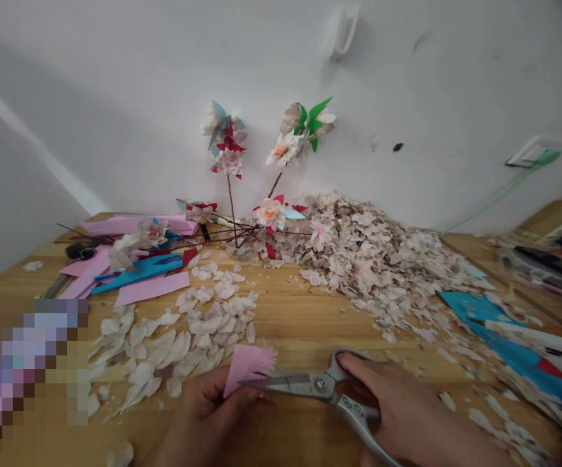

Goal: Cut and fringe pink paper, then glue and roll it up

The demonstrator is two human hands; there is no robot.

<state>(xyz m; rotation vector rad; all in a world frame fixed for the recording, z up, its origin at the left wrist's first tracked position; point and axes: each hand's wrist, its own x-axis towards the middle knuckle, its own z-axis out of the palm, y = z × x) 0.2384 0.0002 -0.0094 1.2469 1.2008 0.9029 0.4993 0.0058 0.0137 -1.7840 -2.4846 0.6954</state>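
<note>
Pinched between the thumb and fingers of my left hand [213, 412] is a piece of pink paper [246, 368]. Its right edge is cut into a fine fringe. My right hand [398, 402] grips a pair of silver scissors [317, 385] by the handles, with the blades pointing left. The blade tips lie at the lower edge of the pink paper, just beside my left fingers. Loose whitish petals [213, 318] are spread on the wooden table [291, 318] beyond my left hand.
A large heap of dry petals [359, 253] lies against the wall. Handmade flowers on twigs [281, 152] lean there. Pink paper strips [154, 288] and blue paper [139, 271] lie at left. More blue paper [500, 337] and pens [529, 333] are at right. A blurred patch covers the far left.
</note>
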